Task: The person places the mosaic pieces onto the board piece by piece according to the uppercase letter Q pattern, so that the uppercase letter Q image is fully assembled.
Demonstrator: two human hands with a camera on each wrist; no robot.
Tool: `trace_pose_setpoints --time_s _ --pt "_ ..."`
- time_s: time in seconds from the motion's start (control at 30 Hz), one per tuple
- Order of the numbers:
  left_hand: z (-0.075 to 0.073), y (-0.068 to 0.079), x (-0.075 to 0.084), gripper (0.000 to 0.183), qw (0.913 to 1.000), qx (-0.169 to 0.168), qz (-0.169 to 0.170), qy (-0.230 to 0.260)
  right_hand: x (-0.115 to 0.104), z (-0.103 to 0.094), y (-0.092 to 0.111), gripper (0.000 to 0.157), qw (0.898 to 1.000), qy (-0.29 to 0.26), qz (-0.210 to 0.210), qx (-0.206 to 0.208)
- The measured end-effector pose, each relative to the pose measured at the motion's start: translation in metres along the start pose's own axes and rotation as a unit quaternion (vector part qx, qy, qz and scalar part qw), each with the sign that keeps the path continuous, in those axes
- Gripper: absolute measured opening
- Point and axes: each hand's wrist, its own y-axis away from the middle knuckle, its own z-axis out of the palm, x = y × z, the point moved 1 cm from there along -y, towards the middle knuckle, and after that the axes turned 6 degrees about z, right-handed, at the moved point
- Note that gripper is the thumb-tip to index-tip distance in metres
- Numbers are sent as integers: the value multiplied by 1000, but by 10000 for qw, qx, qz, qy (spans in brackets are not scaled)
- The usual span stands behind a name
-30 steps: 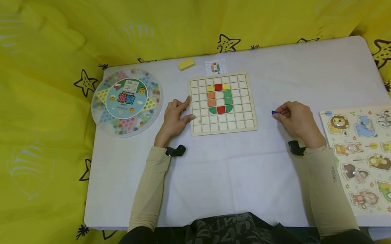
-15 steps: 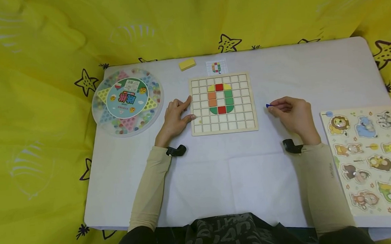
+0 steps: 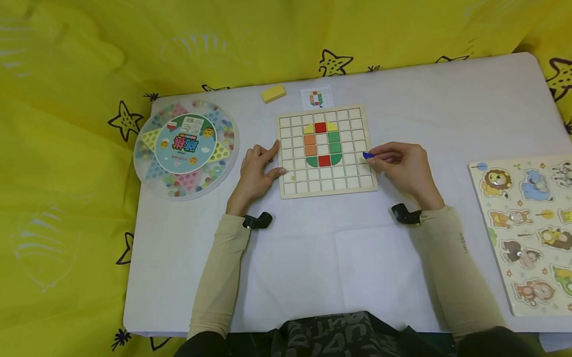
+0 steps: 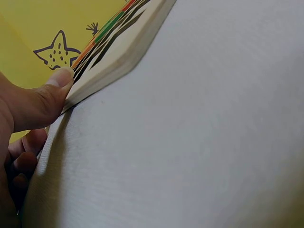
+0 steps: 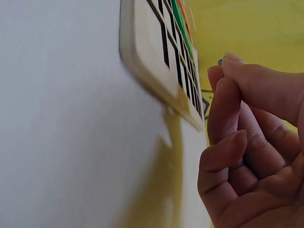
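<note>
The right hand (image 3: 403, 168) pinches a small blue puzzle piece (image 3: 367, 155) between thumb and fingertips, over the right edge of the wooden grid board (image 3: 293, 188). Only a sliver of the blue piece shows in the right wrist view, where the other fingers of the right hand (image 5: 256, 137) curl inward. Red, yellow, orange and green pieces (image 3: 334, 137) form a ring in the board's squares. At the board's left edge rests the left hand (image 3: 255, 172), thumb and index finger spread apart. In the left wrist view, the thumb (image 4: 45, 102) presses on the board's corner.
A small card (image 3: 316, 97) with a coloured ring pattern and a yellow block (image 3: 273, 94) lie behind the board. To the left is a round clear game box (image 3: 185, 143). An animal puzzle board (image 3: 545, 233) lies at the table's right edge.
The right hand has moved left with the blue piece, from the bare tablecloth to the board's right edge. The left hand has stayed at the board's left edge.
</note>
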Motion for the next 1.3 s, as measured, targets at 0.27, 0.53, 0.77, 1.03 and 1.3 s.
trace_pose_setpoints --time_s 0.27,0.53,0.77,1.03,1.3 --pt "0 1 1 75 10000 -6 -24 31 -10 21 -4 25 9995 -100 -211 -227" --pt "0 1 1 75 10000 0 -57 52 -15 40 -3 19 9990 151 -224 -370" --pt "0 1 1 75 9999 45 -98 128 -19 50 -1 18 9979 522 -281 -277" --pt "-1 -2 2 76 10000 24 -13 88 -20 54 0 18 9943 978 -400 -157" --pt "-1 -1 3 76 9999 5 -34 113 -18 54 0 19 9944 984 -314 -208"
